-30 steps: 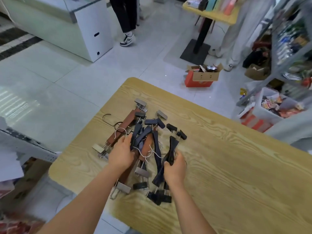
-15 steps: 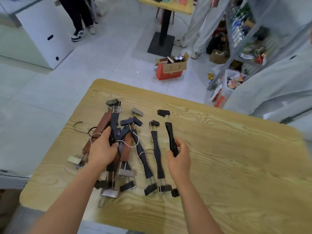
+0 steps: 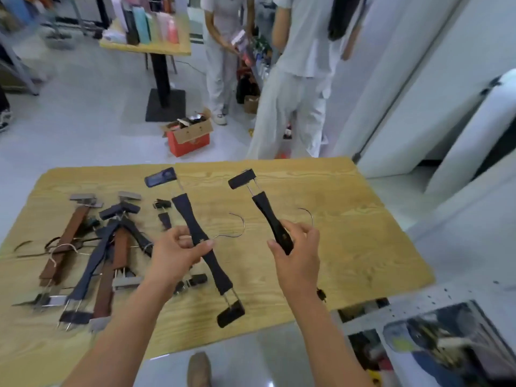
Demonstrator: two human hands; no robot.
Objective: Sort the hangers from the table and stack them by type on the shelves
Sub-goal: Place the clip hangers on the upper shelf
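Black hanger [image 3: 195, 224] gripped in left hand [image 3: 178, 255], second hanger [image 3: 268, 210] in right hand [image 3: 296, 252]; both now pulled from leftward pile [image 3: 120, 247]; sorting begun.

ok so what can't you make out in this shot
Head view only:
- right hanger: lower half mostly hidden behind the right hand.
- left hanger: middle partly covered by the left hand.
- pile: hangers overlap and blur; no count.
- shelf: contents blurred, cut off by the bottom edge.
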